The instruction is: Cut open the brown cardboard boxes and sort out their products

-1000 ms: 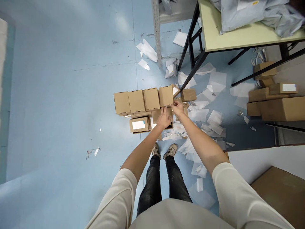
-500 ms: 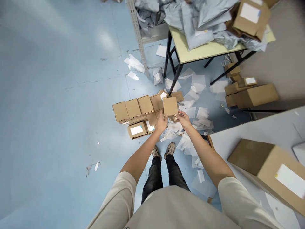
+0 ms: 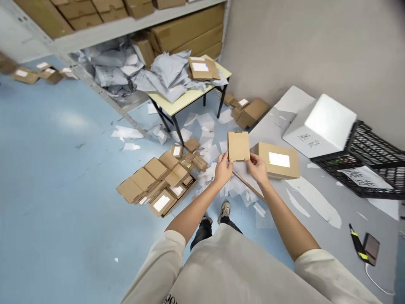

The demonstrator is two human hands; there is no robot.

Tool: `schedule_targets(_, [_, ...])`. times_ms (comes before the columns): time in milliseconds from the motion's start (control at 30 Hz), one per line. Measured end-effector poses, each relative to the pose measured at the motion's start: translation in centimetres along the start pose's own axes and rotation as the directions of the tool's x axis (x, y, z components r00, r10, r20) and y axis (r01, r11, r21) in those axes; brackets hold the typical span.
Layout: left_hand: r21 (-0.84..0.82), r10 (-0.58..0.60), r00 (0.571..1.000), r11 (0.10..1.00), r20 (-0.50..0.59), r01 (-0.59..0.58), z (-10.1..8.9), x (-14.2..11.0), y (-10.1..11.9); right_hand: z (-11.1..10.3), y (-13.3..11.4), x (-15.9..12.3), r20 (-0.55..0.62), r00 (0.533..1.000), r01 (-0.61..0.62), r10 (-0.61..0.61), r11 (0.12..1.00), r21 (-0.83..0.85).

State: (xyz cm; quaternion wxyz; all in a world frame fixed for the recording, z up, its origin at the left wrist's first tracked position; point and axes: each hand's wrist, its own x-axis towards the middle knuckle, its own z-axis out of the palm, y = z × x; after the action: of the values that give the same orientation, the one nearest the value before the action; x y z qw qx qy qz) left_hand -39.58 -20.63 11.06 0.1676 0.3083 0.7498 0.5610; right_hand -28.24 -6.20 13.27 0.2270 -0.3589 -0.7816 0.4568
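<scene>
Between my two hands I hold a small plain cardboard box (image 3: 238, 146) in front of me. My left hand (image 3: 223, 169) grips its lower left corner, and my right hand (image 3: 257, 169) pinches the lower right one. Just beyond my right hand, a bigger cardboard box (image 3: 281, 160) with a white label rests on the grey table (image 3: 322, 194). Down to the left, several cardboard boxes (image 3: 144, 179) stand in rows on the blue floor, some bearing white labels.
A pale yellow table (image 3: 177, 107) piled with grey mailing bags (image 3: 171, 69) stands ahead, beside a metal shelf (image 3: 95, 36). Paper scraps (image 3: 205, 122) litter the floor. On the grey table are a white foam box (image 3: 322, 122), a black crate (image 3: 357, 160), a cutter (image 3: 358, 242) and a phone (image 3: 371, 249).
My view has turned right and lifted, bringing the grey table and shelf into sight. The held box has moved up, away from the floor boxes towards the table.
</scene>
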Motion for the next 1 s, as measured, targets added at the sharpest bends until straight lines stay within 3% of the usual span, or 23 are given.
schedule_targets(167, [0.065, 0.035, 0.986, 0.997, 0.164, -0.046, 9.2, -0.1, 4.4, -9.4, 4.1, -1.2, -0.142, 0.985, -0.111, 0.1, 0.991, -0.073])
schedule_targets(333, [0.165, -0.054, 0.959, 0.986, 0.278, 0.008, 17.6, -0.2, 5.2, -15.9, 9.6, -1.1, -0.137, 0.977, -0.18, 0.161, 0.974, -0.136])
schedule_targets(433, [0.192, -0.113, 0.947, 0.98, 0.3, 0.056, 19.9, -0.4, 4.9, -17.8, 11.7, -0.8, -0.053, 0.981, -0.194, 0.188, 0.966, -0.17])
schedule_targets(500, [0.196, -0.106, 0.953, 0.979, 0.283, 0.051, 20.0, -0.6, 4.6, -18.3, 12.0, -0.8, -0.06, 0.984, -0.174, 0.165, 0.964, -0.203])
schedule_targets(633, [0.226, -0.089, 0.979, 0.973, 0.182, 0.047, 17.0, -0.9, 3.4, -17.1, 9.9, -0.1, -0.135, 0.991, -0.011, -0.024, 0.966, -0.257])
schedule_targets(733, [0.257, -0.124, 0.989, 0.961, 0.085, 0.099, 13.0, -1.0, 1.8, -13.6, 7.1, 0.8, 0.001, 0.984, 0.173, -0.177, 0.961, -0.217])
schedule_targets(833, [0.276, -0.168, 0.986, 0.947, -0.02, 0.167, 7.7, -1.6, -0.3, -7.7, 4.5, 1.3, 0.165, 0.95, 0.288, -0.265, 0.948, -0.138])
schedule_targets(1000, [0.303, -0.23, 0.953, 0.91, -0.195, 0.282, -3.9, -4.5, -4.7, 5.4, 1.2, -0.3, 0.39, 0.861, 0.365, -0.326, 0.931, -0.028])
